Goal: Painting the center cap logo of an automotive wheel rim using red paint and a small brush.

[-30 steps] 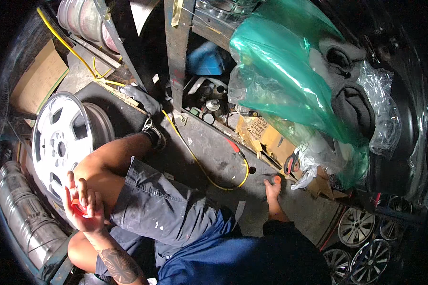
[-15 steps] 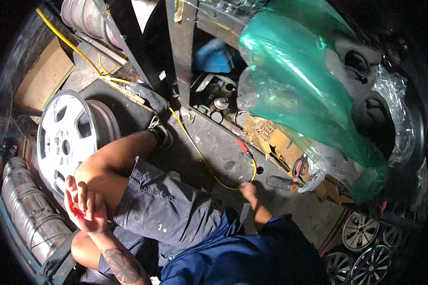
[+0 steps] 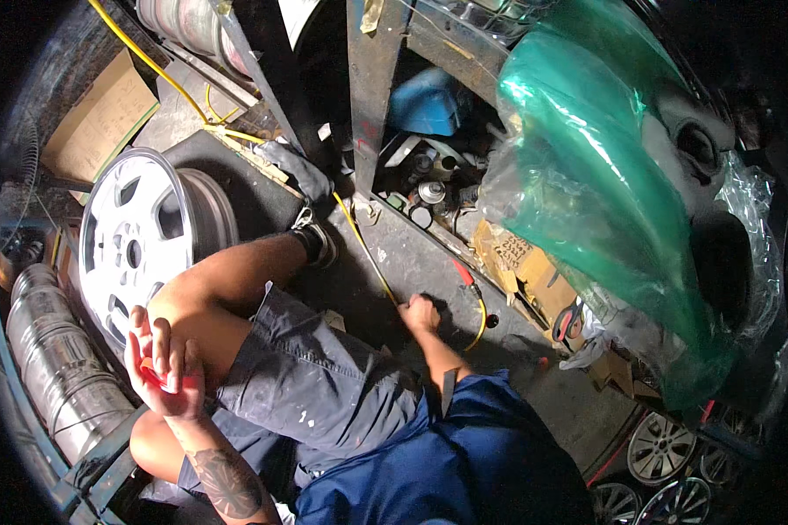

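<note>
My left hand (image 3: 165, 359) is curled around a small red object (image 3: 153, 370) in front of my bare knee, the object partly hidden by my fingers. My right hand (image 3: 418, 313) is closed on the yellow hose (image 3: 355, 226) on the concrete floor; the hose has a red fitting (image 3: 462, 272). To that hand's right lies a dark cylindrical item with an orange end (image 3: 525, 352). A white alloy wheel (image 3: 134, 223) stands on a dark mat (image 3: 210, 156), just beyond my left hand and leg.
A metal rack (image 3: 372, 105) holds green plastic wrapping (image 3: 604, 201); beneath are a blue container (image 3: 425, 105), cans (image 3: 431, 193), cardboard (image 3: 499, 249) and scissors (image 3: 567, 322). Cardboard (image 3: 96, 114) and a metal cylinder (image 3: 66, 359) are at left. More wheels (image 3: 661, 446) lie lower right.
My right hand has left the orange-ended item and moved up and left onto the yellow hose. My left hand keeps its grip on the red object. The view has shifted slightly.
</note>
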### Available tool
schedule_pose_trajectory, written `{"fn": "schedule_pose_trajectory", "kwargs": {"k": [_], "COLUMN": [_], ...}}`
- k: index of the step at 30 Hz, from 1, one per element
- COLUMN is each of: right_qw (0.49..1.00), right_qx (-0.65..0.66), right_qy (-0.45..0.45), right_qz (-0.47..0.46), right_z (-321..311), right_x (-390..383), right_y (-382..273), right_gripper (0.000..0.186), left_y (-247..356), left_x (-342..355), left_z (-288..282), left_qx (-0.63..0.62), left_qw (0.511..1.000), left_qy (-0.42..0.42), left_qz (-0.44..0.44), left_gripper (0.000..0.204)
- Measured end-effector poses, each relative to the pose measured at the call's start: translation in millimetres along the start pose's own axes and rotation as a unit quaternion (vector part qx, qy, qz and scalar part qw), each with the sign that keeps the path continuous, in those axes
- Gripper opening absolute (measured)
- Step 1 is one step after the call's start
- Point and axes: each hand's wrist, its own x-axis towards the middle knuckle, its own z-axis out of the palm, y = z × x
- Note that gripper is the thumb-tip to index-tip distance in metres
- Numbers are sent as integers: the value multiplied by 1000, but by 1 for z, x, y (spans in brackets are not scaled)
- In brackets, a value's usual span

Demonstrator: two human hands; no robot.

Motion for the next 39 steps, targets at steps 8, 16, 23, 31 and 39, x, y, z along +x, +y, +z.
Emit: {"fn": "schedule_pose_trajectory", "kwargs": {"k": [8,16,23,31,39], "right_qw": [930,871,858,985,997], "right_qx": [160,313,339,166,36], "right_qy": [316,380,384,39,37], "right_qz": [-93,0,38,40,62], "right_z": [-83,-54,-38,-35,-28], "right_x": [-11,-36,-38,-37,-20], "right_y": [61,135,146,142,113], "right_gripper": [23,18,15,22,23], "left_y": [-1,-1,0,0,2], "left_x": [3,-3,-2,-6,-6], "left_z": [-5,-10,-12,-17,-15], "left_qx": [-14,-53,-44,-60,-65], "left_qw": [999,998,997,996,996], "left_qy": [-41,-26,-62,-64,-68], "left_qz": [-13,4,2,7,2], "left_gripper": [18,19,21,23,23]}}
